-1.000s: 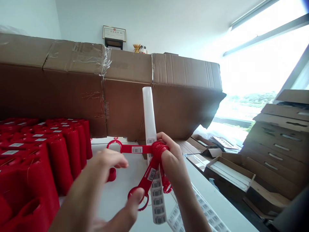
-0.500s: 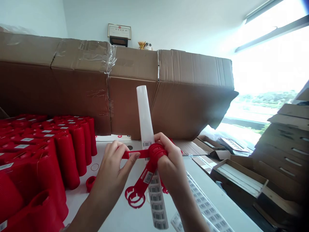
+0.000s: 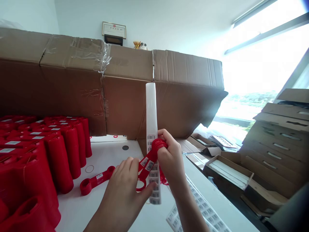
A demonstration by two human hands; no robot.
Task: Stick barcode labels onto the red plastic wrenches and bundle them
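My right hand [image 3: 170, 158] is closed around the upper ends of several red plastic strips with ring ends [image 3: 151, 162], which have white barcode labels on them. The same hand also grips a long white sheet of barcode stickers [image 3: 151, 109], standing upright behind the strips. My left hand [image 3: 125, 190] is curled at the lower ring ends, with its thumb reaching across toward the sticker sheet; its fingertips are mostly hidden. On the table left of it lies another labelled red strip [image 3: 96, 180], partly covered by my left hand.
Stacks of red strips [image 3: 58, 158] crowd the left side of the white table [image 3: 113, 151]. A large cardboard box [image 3: 130, 103] spans the back. More sticker sheets [image 3: 205, 206] lie at front right. Beyond the table edge are open cartons [image 3: 229, 170] and stacked boxes [image 3: 275, 138].
My left hand has moved down and right from a single strip held out sideways to the lower ring ends. That strip now lies alongside the others. The camera view has shifted slightly.
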